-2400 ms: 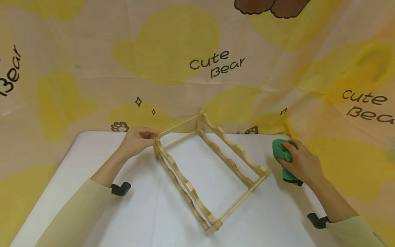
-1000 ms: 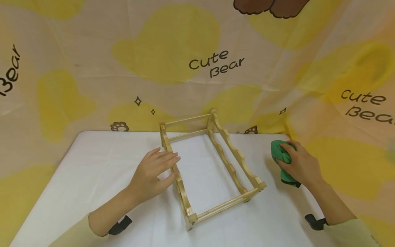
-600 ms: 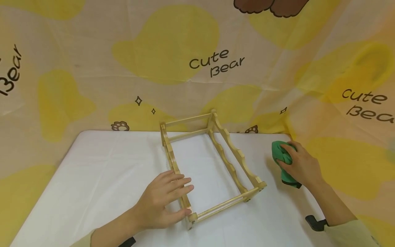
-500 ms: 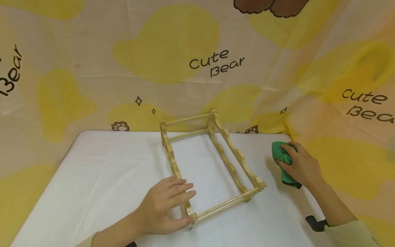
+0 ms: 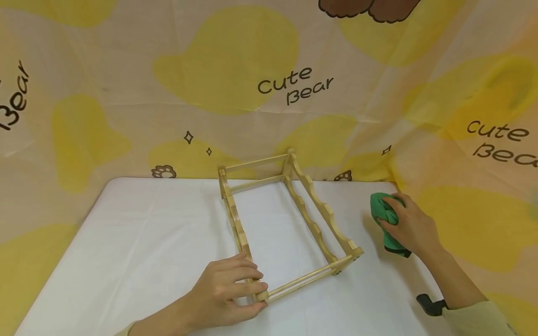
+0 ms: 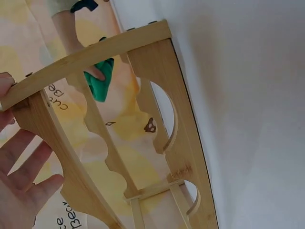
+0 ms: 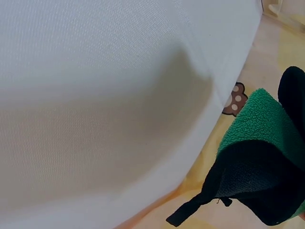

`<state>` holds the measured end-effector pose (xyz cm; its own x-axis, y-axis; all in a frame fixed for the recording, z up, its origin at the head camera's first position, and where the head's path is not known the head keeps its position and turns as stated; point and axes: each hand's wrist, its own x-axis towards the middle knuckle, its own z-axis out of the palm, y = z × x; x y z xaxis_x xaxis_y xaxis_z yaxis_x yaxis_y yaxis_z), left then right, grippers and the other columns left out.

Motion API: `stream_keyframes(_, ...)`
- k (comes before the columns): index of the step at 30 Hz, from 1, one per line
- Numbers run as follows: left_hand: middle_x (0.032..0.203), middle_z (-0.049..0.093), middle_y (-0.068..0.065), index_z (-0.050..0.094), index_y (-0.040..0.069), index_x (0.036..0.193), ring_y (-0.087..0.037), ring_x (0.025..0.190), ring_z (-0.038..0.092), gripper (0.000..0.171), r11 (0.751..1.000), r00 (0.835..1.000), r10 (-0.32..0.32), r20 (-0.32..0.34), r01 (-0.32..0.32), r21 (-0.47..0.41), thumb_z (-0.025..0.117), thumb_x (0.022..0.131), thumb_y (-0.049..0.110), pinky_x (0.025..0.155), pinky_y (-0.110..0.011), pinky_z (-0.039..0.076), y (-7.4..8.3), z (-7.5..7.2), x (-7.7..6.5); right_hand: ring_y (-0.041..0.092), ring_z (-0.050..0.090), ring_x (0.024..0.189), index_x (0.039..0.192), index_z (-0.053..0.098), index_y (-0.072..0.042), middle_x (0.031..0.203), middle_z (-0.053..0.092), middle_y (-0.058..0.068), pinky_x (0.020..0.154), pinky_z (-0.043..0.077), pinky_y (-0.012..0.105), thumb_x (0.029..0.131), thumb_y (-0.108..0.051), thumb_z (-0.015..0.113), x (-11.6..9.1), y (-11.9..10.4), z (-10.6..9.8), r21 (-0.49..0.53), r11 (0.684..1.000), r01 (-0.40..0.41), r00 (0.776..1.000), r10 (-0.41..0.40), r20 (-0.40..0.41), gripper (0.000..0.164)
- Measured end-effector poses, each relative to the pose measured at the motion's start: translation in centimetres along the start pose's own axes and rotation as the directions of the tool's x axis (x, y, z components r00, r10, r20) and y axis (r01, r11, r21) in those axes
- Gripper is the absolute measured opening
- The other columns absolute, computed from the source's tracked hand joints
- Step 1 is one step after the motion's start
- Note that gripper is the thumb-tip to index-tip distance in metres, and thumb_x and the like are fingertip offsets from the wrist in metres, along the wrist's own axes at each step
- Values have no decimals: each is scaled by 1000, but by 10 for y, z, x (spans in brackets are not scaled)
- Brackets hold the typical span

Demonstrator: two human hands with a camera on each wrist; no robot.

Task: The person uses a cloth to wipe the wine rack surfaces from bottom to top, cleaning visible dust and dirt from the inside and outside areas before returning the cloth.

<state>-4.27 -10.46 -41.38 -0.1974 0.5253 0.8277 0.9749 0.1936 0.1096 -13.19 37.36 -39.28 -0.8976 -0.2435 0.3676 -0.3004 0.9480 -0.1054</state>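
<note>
Fingers of your left hand point(image 5: 220, 294) pinch the near-left corner of the scalloped wooden rack point(image 5: 326, 210), though how firmly they press is hard to tell. The rack sits askew on the white tabletop point(image 5: 147, 233), between your hands. With only one corner held, a sideways pull could swing or skid it; its far end lies near the patterned backdrop point(image 5: 235, 60), which could block a push that way. Farther right, your right hand point(image 5: 416, 228) grips the bunched green cloth point(image 5: 378, 205), apart from the rack; its loose black trim point(image 7: 186, 210) could snag on the notched rails. The black wrist mount point(image 5: 430, 305) could knock them too.
</note>
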Motion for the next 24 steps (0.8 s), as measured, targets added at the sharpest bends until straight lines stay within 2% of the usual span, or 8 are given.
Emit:
stream_keyframes(4, 90, 76, 1, 82, 15, 92, -14, 86, 74, 31, 998, 999, -32, 1, 32, -46, 97, 65, 19, 79, -53, 64, -1, -2, -2, 47, 67, 91, 136, 60, -3, 137, 52, 28, 51, 58, 57, 79, -22, 91, 0, -1, -1, 7, 1000, 1, 1000, -1, -7, 68)
stream_keyframes(7, 91, 74, 1, 82, 15, 90, -12, 85, 73, 31, 991, 998, -56, 6, 56, -122, 98, 63, 14, 83, -50, 64, -2, -6, -3, 47, 67, 91, 135, 60, -3, 137, 53, 29, 52, 58, 57, 78, -22, 91, 0, -1, -1, 9, 1000, 7, 1000, -7, -14, 68)
stream_keyframes(10, 92, 73, 1, 83, 15, 90, -11, 84, 72, 32, 975, 996, -86, 19, 88, -204, 98, 62, 10, 89, -45, 64, -5, -10, -6, 47, 67, 91, 135, 61, -3, 136, 53, 29, 51, 58, 57, 78, -22, 92, 0, -2, -2, 8, 1000, 13, 1000, -13, -20, 68)
stream_keyframes(14, 92, 73, 0, 84, 12, 89, -11, 82, 70, 34, 947, 994, -108, 27, 111, -301, 97, 59, 4, 90, -36, 63, -13, -18, -8, 46, 67, 91, 135, 61, -3, 137, 53, 29, 50, 58, 56, 78, -22, 92, 0, -2, -3, 6, 1000, 7, 1000, -7, -16, 68)
stream_keyframes(16, 93, 73, 0, 84, 11, 89, -11, 82, 70, 34, 937, 993, -116, 35, 121, -329, 97, 59, 2, 89, -38, 63, -18, -21, -10, 46, 67, 91, 136, 60, -3, 137, 53, 29, 50, 58, 55, 79, -23, 91, 0, -3, -4, 6, 1000, 3, 1000, -3, -13, 68)
stream_keyframes(19, 94, 73, 1, 84, 13, 90, -10, 84, 70, 33, 928, 988, -138, 63, 151, -340, 96, 61, 2, 91, -47, 63, -24, -26, -14, 45, 67, 90, 136, 60, -3, 137, 52, 28, 49, 57, 54, 78, -23, 91, 0, -3, -4, 8, 1000, 6, 1000, -6, -18, 68)
stream_keyframes(22, 97, 73, 3, 85, 13, 91, -10, 88, 70, 31, 905, 974, -198, 113, 226, -360, 97, 65, 3, 100, -53, 58, -27, -32, -15, 45, 67, 89, 135, 60, -3, 136, 53, 28, 49, 57, 54, 77, -21, 92, 0, -5, -6, 8, 1000, 16, 999, -16, -34, 68)
stream_keyframes(24, 99, 73, 4, 85, 12, 92, -12, 90, 70, 30, 885, 962, -234, 142, 271, -378, 97, 66, 3, 106, -50, 55, -29, -35, -15, 44, 67, 88, 135, 61, -3, 136, 53, 27, 48, 57, 54, 77, -20, 92, 1, -8, -9, 4, 1000, 29, 998, -28, -51, 68)
